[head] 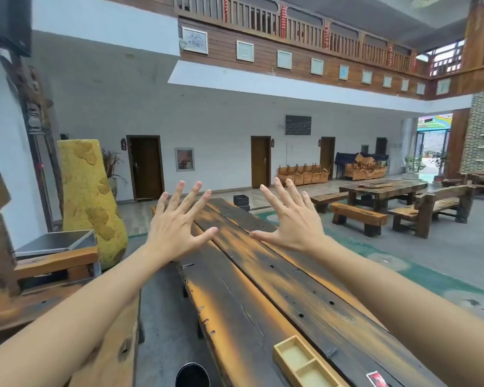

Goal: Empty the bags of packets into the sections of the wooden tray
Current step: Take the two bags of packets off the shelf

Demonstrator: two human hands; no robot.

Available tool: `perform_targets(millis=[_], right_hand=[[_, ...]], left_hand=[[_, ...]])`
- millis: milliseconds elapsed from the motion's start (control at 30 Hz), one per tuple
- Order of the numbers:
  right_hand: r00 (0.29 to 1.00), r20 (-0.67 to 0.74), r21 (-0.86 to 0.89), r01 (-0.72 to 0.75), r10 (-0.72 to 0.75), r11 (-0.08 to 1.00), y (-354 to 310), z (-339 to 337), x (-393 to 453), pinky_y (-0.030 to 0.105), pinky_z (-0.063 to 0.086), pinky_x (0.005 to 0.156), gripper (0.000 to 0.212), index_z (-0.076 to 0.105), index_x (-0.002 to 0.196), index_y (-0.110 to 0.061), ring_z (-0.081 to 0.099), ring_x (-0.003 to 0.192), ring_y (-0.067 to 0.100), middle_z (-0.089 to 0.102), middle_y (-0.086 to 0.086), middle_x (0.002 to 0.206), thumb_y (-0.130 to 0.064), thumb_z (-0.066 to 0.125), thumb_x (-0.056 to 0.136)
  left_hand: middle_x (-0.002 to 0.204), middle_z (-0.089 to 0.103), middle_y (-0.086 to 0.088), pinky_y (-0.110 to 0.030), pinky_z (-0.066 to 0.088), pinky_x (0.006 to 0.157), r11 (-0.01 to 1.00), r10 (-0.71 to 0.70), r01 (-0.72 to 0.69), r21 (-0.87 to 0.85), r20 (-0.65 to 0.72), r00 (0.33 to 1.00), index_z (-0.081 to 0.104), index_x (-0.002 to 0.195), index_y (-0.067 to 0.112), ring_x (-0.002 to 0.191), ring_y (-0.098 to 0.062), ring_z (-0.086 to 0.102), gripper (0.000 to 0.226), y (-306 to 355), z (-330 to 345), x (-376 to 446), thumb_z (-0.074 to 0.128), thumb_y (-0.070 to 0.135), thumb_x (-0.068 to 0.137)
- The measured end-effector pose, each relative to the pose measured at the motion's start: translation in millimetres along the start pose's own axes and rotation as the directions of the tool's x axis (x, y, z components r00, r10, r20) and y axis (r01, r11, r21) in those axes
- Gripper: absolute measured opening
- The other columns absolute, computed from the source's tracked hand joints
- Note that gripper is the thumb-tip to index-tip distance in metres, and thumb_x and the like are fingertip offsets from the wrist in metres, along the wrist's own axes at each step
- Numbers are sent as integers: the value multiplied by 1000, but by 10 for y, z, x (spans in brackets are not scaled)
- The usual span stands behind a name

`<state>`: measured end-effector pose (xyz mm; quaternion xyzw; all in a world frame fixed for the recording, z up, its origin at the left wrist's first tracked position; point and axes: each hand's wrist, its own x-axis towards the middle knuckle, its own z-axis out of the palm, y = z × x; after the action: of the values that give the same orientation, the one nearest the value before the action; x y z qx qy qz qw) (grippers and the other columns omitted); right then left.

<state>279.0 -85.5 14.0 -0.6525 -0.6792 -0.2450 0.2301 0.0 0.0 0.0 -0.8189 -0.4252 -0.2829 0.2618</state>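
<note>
Holding our left hand (176,227) and right hand (294,222) above the table (263,289) — fingers wide, gripping nothing — beyond the tray (305,361).

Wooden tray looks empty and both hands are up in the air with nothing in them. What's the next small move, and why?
Probably lower both hands toward the near end of the table. The left hand and right hand are spread open, holding nothing, far beyond the wooden tray, whose visible sections hold no packets. A red-printed packet lies just right of the tray at the frame's bottom edge; no bag is in view.
</note>
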Motion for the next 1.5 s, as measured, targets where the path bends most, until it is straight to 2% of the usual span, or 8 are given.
perform_targets(millis=[167,467,633,733,833,1167,1300,1500], right_hand=[[997,5,34,78,-78,996,-190,212,183,56,9,127,110,-3,160,-43,-11,158,25,-7,-2,172,-96,38,73],[979,15,128,199,-203,972,-557,756,754,58,9,126,108,-3,160,-43,-12,158,26,-7,-3,172,-96,34,74],[962,-15,173,273,-274,946,-772,1027,1091,52,0,125,108,0,161,-42,-10,158,25,-2,-3,172,-96,35,73],[945,-22,200,324,-327,925,-922,1162,1257,56,6,127,109,0,161,-42,-10,158,25,0,-3,172,-96,35,73],[925,-28,226,374,-378,899,-1098,1275,1390,53,5,127,108,1,161,-40,-12,158,26,0,-2,172,-95,34,74],[835,-45,363,525,-548,770,-2021,1660,1572,57,6,127,105,0,161,-41,-17,156,26,-7,-5,171,-95,33,76],[785,-97,412,591,-612,694,-2503,1721,1537,54,1,126,105,3,161,-41,-15,157,26,-6,-5,171,-94,32,76],[726,-179,463,657,-664,595,-3233,1648,1528,52,3,126,105,4,161,-40,-11,158,25,-1,-4,172,-92,34,76]], left_hand=[[169,-5,5,-57,3,125,997,-49,49,65,-3,999,-2,159,40,156,-26,-13,85,-234,83,-90,20,82,88],[169,-11,5,-53,-5,125,980,-123,113,161,51,991,-7,158,41,155,-26,-18,85,-742,160,-155,21,82,89],[169,-13,7,-53,-5,124,962,-216,201,184,63,974,-8,158,42,155,-26,-18,85,-1039,207,-153,17,83,87],[169,-9,7,-54,-2,124,947,-252,236,217,51,966,-3,159,41,155,-26,-16,85,-1211,205,-222,23,81,88],[169,-6,6,-58,5,125,921,-297,271,281,53,953,0,159,41,155,-27,-12,84,-1399,174,-325,24,81,89],[169,0,5,-55,4,125,798,-459,400,450,24,888,0,159,41,157,-27,-6,84,-1799,-63,-978,26,79,89],[170,0,6,-56,7,126,752,-506,432,498,17,862,2,160,40,157,-26,-8,84,-1926,-270,-1253,26,79,89],[170,0,5,-57,10,125,676,-580,473,566,11,815,3,160,37,157,-28,-4,85,-2200,-662,-1733,27,78,90]])
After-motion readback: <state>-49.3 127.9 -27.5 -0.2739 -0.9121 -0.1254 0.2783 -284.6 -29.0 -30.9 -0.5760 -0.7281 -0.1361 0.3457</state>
